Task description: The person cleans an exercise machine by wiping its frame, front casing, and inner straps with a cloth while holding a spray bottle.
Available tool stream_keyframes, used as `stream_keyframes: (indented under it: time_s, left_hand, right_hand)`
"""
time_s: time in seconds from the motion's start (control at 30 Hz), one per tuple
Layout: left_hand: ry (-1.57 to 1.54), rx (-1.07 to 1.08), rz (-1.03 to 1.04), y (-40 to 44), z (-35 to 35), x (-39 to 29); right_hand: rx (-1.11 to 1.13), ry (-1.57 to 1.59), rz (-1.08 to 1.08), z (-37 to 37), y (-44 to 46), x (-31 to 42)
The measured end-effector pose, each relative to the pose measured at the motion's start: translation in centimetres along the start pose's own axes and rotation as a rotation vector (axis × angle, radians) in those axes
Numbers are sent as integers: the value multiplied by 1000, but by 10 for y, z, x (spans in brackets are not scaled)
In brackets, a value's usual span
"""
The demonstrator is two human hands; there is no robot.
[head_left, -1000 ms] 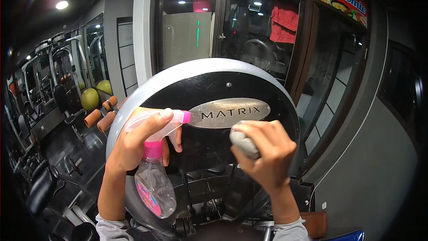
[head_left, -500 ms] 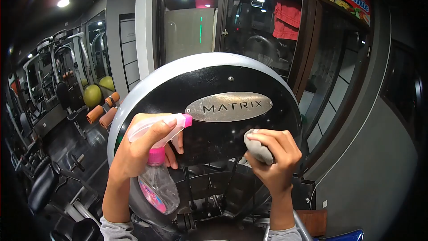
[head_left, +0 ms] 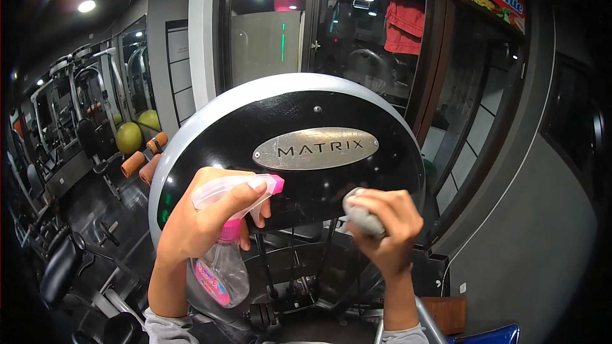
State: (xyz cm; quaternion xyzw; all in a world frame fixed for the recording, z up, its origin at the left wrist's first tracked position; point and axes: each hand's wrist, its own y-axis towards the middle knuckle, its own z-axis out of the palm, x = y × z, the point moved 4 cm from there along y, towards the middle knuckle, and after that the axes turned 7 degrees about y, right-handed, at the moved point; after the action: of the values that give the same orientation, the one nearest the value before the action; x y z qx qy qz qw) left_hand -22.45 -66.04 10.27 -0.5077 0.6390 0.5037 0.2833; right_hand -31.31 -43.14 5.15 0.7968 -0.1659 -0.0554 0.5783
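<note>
My left hand [head_left: 213, 216] is closed round the neck and trigger of a clear spray bottle [head_left: 223, 274] with a pink nozzle and collar. The bottle hangs tilted, its nozzle toward the black panel. In my right hand [head_left: 392, 223] is a bunched grey cloth [head_left: 364, 213], blurred a little by motion; whether it touches the panel I cannot tell. Both hands are in front of the rounded black panel [head_left: 204, 134] of a gym machine, below its oval metal MATRIX plate [head_left: 317, 148].
Rods and weights [head_left: 264, 312] of the machine lie below the panel. On the left are gym machines [head_left: 89, 102], green exercise balls [head_left: 129, 137] and orange foam rollers [head_left: 134, 162]. Behind the panel are glass doors [head_left: 363, 44] with a red cloth hanging. A grey wall [head_left: 523, 236] flanks the right.
The view has shifted slightly, moving the panel left in the frame. My left hand with the spray bottle has moved slightly right relative to the plate. My right hand is slightly lower with the cloth.
</note>
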Motion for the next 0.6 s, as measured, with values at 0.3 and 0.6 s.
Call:
stream_keyframes:
  time_s: [0.3, 0.6]
  left_hand:
    - [66, 19, -44, 12, 23, -12]
    - [214, -94, 95, 23, 31, -18]
  right_hand:
    - [-87, 52, 149, -7, 0, -14]
    - [-125, 31, 166, -1, -5, -11]
